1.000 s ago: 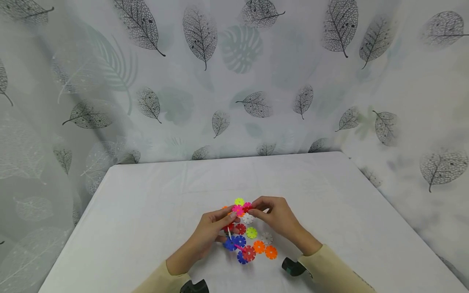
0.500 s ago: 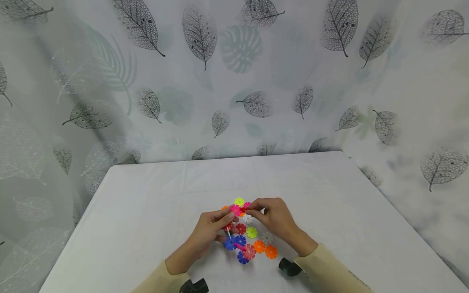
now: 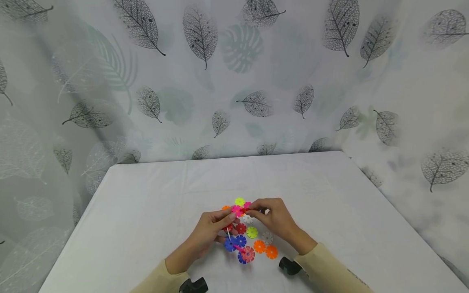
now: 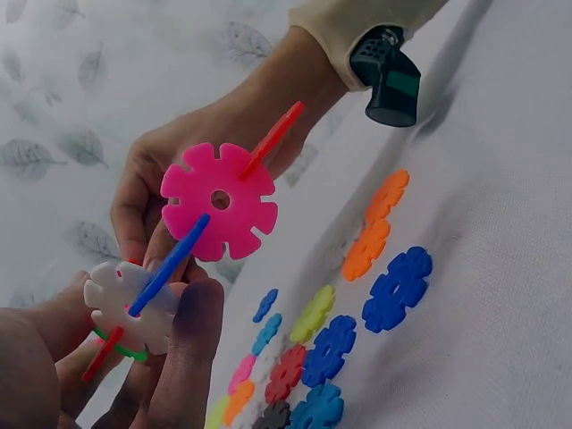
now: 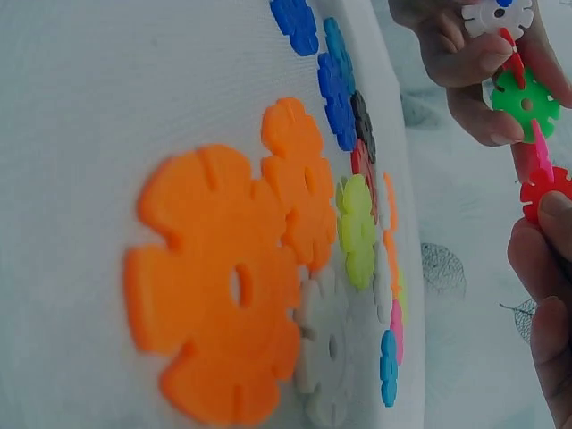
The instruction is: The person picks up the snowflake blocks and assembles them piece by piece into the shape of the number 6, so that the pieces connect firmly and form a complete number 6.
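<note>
Both hands hold a chain of slotted plastic snowflake discs joined edge to edge. My left hand (image 3: 212, 232) grips it around the white disc (image 4: 116, 308) and the green disc (image 5: 527, 105). From there a blue disc (image 4: 170, 264), seen edge-on, links to a pink disc (image 4: 219, 201). That disc carries another red disc (image 4: 273, 138), also edge-on. My right hand (image 3: 275, 219) pinches the red disc (image 5: 545, 188) at the other end, where a pink disc (image 5: 542, 152) joins it to the green one. Fingers hide part of the chain.
Loose discs lie on the white-covered table (image 3: 154, 195) beneath the hands: orange discs (image 3: 271, 252), a yellow-green disc (image 3: 251, 232), a clear disc (image 3: 267, 238), a blue disc (image 4: 398, 286) and several more. A leaf-printed curtain (image 3: 256, 73) hangs behind.
My right hand has shifted slightly left, and the red disc in its fingers has turned from showing its face to nearly edge-on. My left hand stays nearly still.
</note>
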Demonstrator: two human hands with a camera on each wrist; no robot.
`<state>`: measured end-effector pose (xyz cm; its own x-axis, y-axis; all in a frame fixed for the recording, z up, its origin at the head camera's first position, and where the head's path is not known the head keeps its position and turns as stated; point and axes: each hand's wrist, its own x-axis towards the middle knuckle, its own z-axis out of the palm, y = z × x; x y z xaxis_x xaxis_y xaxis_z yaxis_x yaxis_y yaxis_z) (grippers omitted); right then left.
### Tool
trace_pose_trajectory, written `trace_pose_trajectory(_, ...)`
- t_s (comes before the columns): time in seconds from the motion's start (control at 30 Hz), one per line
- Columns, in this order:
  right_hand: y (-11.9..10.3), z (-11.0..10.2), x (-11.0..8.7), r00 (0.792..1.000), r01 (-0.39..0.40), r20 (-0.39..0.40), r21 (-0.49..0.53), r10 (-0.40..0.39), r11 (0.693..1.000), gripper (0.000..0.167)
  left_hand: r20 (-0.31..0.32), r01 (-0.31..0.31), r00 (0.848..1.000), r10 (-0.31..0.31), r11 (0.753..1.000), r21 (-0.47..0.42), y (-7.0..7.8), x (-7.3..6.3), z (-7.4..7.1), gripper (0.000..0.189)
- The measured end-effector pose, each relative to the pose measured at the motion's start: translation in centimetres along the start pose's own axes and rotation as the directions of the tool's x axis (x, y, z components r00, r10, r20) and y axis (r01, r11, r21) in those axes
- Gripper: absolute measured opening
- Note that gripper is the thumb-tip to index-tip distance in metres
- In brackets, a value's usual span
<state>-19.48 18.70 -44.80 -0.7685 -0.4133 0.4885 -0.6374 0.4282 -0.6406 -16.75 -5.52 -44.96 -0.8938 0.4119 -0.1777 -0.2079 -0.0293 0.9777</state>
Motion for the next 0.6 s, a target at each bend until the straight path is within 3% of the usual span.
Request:
trace_pose_trajectory(0.4,-0.26,0.00,-0.18,1.000,0.026,-0.009,0.014,-0.026,1.000,0.015,0.057,0.015,0.998,-0.019,0.997,0.073,0.75,-0.39,0.22,0.063)
trace_pose_trajectory(0.6,-0.33,0.05,-0.44,0.999,0.043,-0.015,0.003,-0.043,0.999,0.019,0.083,0.030,0.996,-0.040,0.991,0.127,0.69,-0.17,0.01,0.055)
